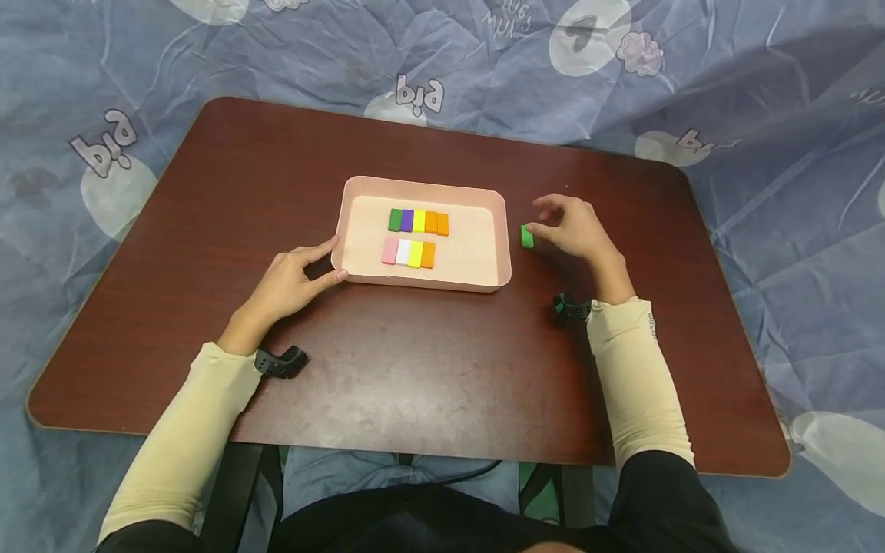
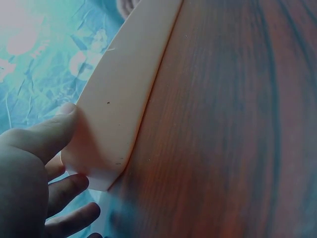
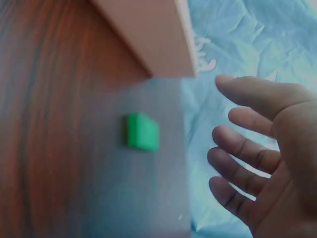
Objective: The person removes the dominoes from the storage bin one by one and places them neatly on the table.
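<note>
My left hand rests against the front left corner of a shallow pink tray. Its thumb touches the tray's wall in the left wrist view; the other fingers lie loosely around the corner, partly hidden. To the right of the tray, a small green block sits on the table. My right hand hovers beside that block with thumb and fingers spread apart. In the right wrist view a gap separates the fingertips from the block, and nothing is held.
Inside the tray lie two rows of small coloured blocks: a back row with a purple block and a front row with a pink block. The brown table has rounded corners. A patterned blue cloth surrounds it.
</note>
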A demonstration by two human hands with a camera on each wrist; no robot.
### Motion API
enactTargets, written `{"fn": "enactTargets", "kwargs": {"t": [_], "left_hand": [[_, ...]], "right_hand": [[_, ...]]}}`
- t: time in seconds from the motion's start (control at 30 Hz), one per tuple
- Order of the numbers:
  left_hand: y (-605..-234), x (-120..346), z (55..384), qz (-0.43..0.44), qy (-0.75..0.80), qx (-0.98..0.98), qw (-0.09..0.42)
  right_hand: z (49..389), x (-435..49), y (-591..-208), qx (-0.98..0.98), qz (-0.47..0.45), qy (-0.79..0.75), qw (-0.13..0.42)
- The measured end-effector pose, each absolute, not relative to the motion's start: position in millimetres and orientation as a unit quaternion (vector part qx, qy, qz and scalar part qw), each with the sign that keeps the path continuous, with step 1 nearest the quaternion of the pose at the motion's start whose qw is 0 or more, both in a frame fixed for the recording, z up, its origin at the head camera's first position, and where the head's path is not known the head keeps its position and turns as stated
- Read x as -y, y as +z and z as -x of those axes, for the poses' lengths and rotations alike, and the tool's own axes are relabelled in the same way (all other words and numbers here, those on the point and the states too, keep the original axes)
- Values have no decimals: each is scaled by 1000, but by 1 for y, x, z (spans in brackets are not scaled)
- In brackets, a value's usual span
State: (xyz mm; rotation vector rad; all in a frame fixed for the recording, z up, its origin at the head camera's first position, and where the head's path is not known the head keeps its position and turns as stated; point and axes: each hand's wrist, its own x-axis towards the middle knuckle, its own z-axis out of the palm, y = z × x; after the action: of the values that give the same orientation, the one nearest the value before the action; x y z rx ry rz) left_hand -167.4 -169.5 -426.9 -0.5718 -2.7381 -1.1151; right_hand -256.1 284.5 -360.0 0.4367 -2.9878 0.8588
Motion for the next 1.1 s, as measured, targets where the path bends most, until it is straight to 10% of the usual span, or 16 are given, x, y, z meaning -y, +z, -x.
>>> {"fn": "enactTargets", "kwargs": {"t": [1.1], "left_hand": [[-425, 170, 169, 189, -369, 908, 60]], "right_hand": [[273, -185, -361, 907, -265, 316, -84]]}}
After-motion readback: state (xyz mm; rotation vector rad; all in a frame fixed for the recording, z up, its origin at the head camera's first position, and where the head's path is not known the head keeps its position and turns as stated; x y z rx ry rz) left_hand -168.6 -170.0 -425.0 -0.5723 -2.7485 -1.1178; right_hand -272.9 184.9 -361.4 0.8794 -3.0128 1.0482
